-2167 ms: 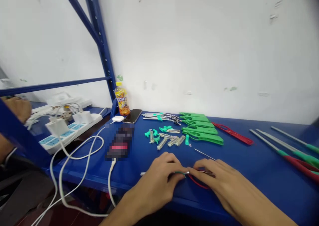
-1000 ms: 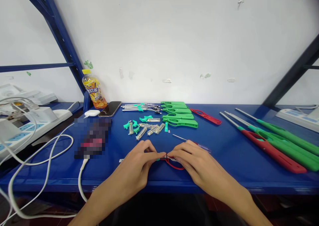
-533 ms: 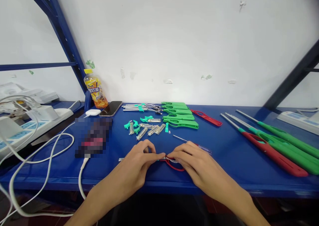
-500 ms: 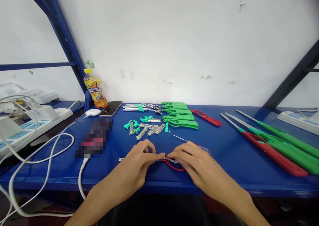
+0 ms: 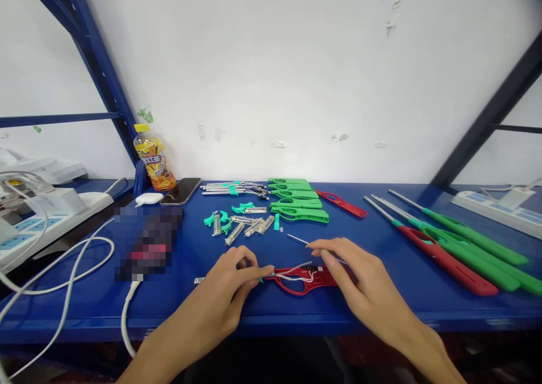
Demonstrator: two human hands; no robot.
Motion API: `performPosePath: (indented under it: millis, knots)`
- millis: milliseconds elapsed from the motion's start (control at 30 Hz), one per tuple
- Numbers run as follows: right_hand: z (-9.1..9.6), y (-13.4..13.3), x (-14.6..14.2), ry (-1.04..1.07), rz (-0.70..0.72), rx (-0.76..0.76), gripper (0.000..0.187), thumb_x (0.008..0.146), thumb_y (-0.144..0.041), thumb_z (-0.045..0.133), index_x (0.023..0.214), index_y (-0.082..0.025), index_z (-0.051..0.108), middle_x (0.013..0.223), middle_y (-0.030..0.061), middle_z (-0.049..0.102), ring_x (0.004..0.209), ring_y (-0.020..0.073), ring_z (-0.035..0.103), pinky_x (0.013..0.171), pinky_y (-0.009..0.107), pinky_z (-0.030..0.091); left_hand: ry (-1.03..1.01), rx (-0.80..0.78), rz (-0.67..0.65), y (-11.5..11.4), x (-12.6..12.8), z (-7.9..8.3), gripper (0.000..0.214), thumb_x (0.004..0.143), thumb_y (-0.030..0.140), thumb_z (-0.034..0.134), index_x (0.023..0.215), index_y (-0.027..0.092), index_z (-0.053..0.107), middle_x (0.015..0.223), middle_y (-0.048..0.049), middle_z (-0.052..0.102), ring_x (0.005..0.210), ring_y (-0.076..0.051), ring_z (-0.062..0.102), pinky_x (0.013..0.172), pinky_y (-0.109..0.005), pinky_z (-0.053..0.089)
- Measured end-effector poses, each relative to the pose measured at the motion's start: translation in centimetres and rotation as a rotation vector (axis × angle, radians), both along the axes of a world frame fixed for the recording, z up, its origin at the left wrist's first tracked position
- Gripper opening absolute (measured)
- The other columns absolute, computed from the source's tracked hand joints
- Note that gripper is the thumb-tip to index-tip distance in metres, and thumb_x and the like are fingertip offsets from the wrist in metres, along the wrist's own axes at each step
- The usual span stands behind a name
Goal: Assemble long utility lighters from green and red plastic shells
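My left hand (image 5: 231,288) pinches the narrow neck end of a red lighter half-shell (image 5: 311,285), which lies near the table's front edge. White wires (image 5: 294,274) and a black-ended lead run inside the shell's open loop. A metal tube end (image 5: 199,280) sticks out left of that hand. My right hand (image 5: 353,271) is over the shell's wide end, fingers and thumb around a thin screwdriver (image 5: 297,239). The screwdriver's tip points left, and its clear handle is mostly hidden under the palm.
Behind lie clear lighter fuel tanks (image 5: 235,234), teal clips (image 5: 243,208), metal tubes with wires (image 5: 224,190), green half-shells (image 5: 298,212) and a red half-shell (image 5: 342,203). Assembled long lighters (image 5: 449,260) rest at right. A phone (image 5: 182,192), drink bottle (image 5: 156,161) and white cables (image 5: 70,288) occupy the left.
My right hand has left the wires at the shell's neck and moved right onto the screwdriver. The red shell and its wires now show more. My left hand keeps its pinch.
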State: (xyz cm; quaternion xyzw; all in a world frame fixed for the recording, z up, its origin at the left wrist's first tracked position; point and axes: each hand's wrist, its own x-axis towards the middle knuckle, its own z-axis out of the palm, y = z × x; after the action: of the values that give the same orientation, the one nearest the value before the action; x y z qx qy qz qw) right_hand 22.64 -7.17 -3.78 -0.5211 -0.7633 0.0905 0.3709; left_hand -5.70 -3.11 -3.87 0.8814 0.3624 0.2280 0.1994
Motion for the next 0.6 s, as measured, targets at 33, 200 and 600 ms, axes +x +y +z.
performPosePath:
  millis: [33, 200, 600]
  knots:
    - [0.0, -0.3, 0.4, -0.017, -0.01, -0.015, 0.026, 0.111, -0.033, 0.047, 0.122, -0.029, 0.07, 0.119, 0.0043, 0.075, 0.111, 0.024, 0.069, 0.099, 0.041, 0.053, -0.002, 0.013, -0.004, 0.1, 0.0, -0.2, 0.044, 0.11, 0.017, 0.044, 0.142, 0.039, 0.064, 0.119, -0.0035, 0.06, 0.106, -0.018, 0.062, 0.096, -0.031, 0.053]
    - [-0.4, -1.2, 1.1, -0.064, -0.03, -0.077, 0.017, 0.107, -0.034, 0.057, 0.109, -0.029, 0.073, 0.113, 0.003, 0.076, 0.108, 0.0239, 0.069, 0.097, 0.041, 0.052, -0.011, 0.07, -0.016, 0.6, -0.1, -1.0, 0.046, 0.11, 0.016, 0.041, 0.142, 0.037, 0.065, 0.118, -0.0051, 0.061, 0.103, -0.018, 0.062, 0.093, -0.033, 0.055]
    - [-1.5, 0.3, 0.6, -0.145, -0.001, 0.052, 0.017, 0.109, -0.025, 0.056, 0.106, -0.027, 0.073, 0.108, -0.0007, 0.079, 0.096, 0.0215, 0.072, 0.093, 0.038, 0.049, -0.029, 0.175, -0.013, 1.0, -0.1, -1.6, 0.043, 0.108, 0.017, 0.043, 0.136, 0.036, 0.069, 0.111, -0.0044, 0.063, 0.093, -0.017, 0.065, 0.084, -0.029, 0.057]
